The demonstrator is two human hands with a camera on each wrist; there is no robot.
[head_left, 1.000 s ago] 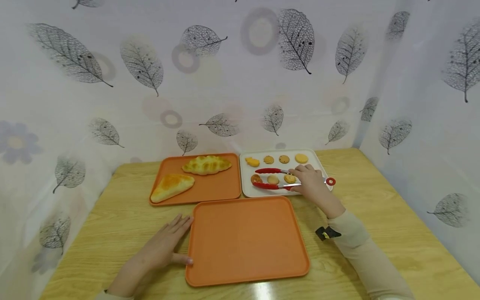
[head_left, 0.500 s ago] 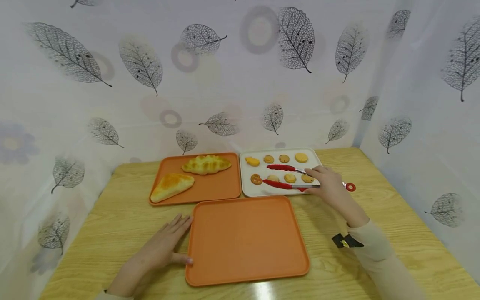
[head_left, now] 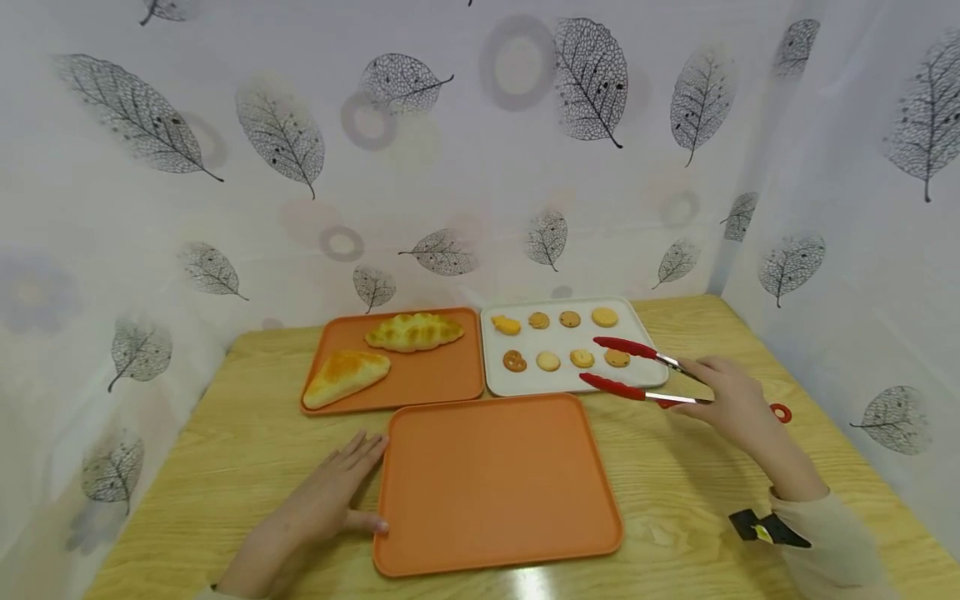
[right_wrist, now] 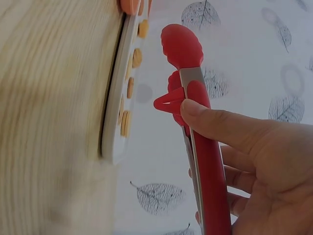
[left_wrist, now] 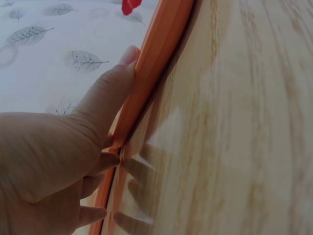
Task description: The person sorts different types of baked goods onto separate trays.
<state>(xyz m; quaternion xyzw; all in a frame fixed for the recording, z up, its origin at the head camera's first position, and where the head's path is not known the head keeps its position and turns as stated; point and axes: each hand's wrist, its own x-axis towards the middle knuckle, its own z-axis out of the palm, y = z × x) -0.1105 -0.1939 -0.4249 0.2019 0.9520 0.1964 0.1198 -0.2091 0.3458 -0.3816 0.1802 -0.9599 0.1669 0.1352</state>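
My right hand (head_left: 723, 408) grips a pair of red and steel tongs (right_wrist: 208, 161), thumb on one arm and fingers behind the other. In the head view the tongs' red tips are spread, with nothing between them, over the right end of the white tray (head_left: 491, 379). On that tray several small cookies lie in two rows, among them a pretzel (head_left: 514, 361) and a round cookie (head_left: 604, 317). My left hand (head_left: 318, 500) lies at the left edge of the front orange tray (head_left: 498, 483), fingers straight and spread, its thumb (left_wrist: 110, 85) touching the rim.
A second orange tray (head_left: 442, 387) stands behind at the left, bearing a croissant-like bread (head_left: 414, 332) and a triangular bread (head_left: 347, 377). All trays sit on a wooden table (head_left: 247, 450). A leaf-patterned cloth (head_left: 480, 167) rises behind it and at both sides.
My right hand has drawn the tongs to the right, from over the cookies to the white tray's right end, uncovering the front row. The left hand has stayed at the front tray's edge.
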